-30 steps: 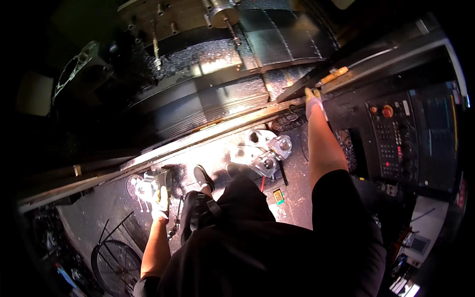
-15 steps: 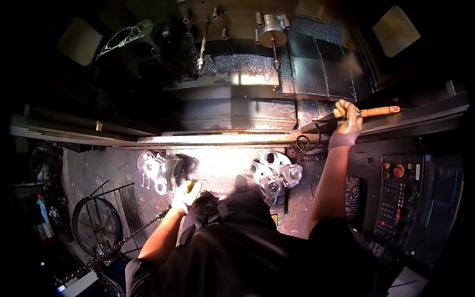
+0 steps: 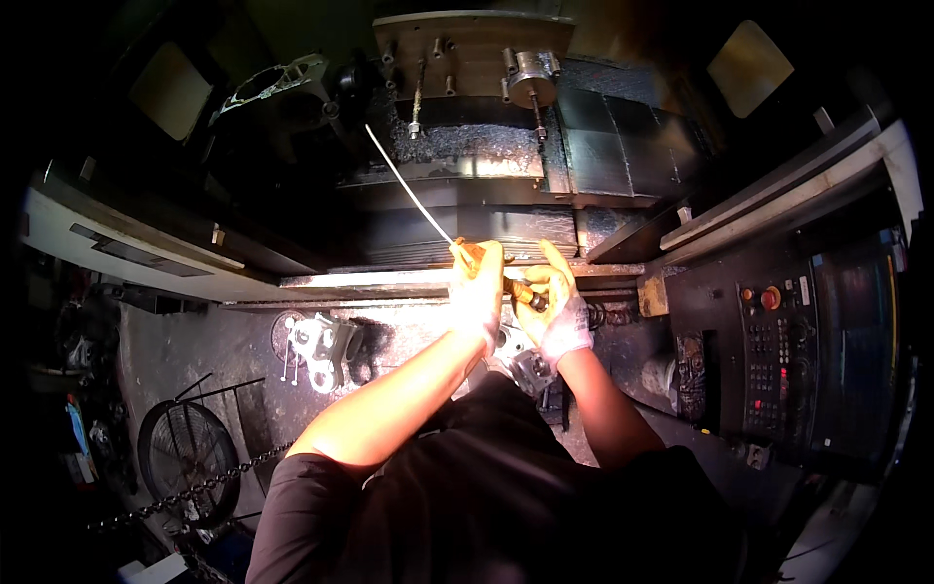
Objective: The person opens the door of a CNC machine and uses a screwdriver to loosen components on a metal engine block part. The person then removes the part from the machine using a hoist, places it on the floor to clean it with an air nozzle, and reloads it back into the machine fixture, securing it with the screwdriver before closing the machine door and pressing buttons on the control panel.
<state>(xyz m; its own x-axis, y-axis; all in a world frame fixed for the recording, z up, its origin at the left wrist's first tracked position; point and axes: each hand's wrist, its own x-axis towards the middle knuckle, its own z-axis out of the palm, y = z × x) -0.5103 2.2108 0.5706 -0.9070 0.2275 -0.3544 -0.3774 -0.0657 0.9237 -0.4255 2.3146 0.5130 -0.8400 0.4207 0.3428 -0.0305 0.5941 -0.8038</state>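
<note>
In front of my body, both hands are together on an orange tool (image 3: 521, 290) with a dark end, which looks like an air blow gun. Its long thin pale tube (image 3: 410, 189) points up and to the left into the machine opening. My left hand (image 3: 477, 292) is closed around the orange body near the tube's base. My right hand (image 3: 563, 310), in a stained light glove, cups the dark rear end with fingers bent, one more stretched. Below the hands, a grey metal casting (image 3: 525, 368) is partly hidden by my arms. Another metal casting (image 3: 324, 348) sits to the left.
Inside the machine, a plate (image 3: 475, 34) carries a round metal fixture (image 3: 534, 80) and a threaded rod (image 3: 418, 97). A door (image 3: 136, 248) flanks the opening on the left. A button panel (image 3: 775, 360) stands right; a fan (image 3: 187, 457) and a chain (image 3: 209, 485) are lower left.
My right hand has come in from the right with the orange tool. My left hand has risen from beside my leg and taken hold of it. The tube now points up-left, and the view has shifted.
</note>
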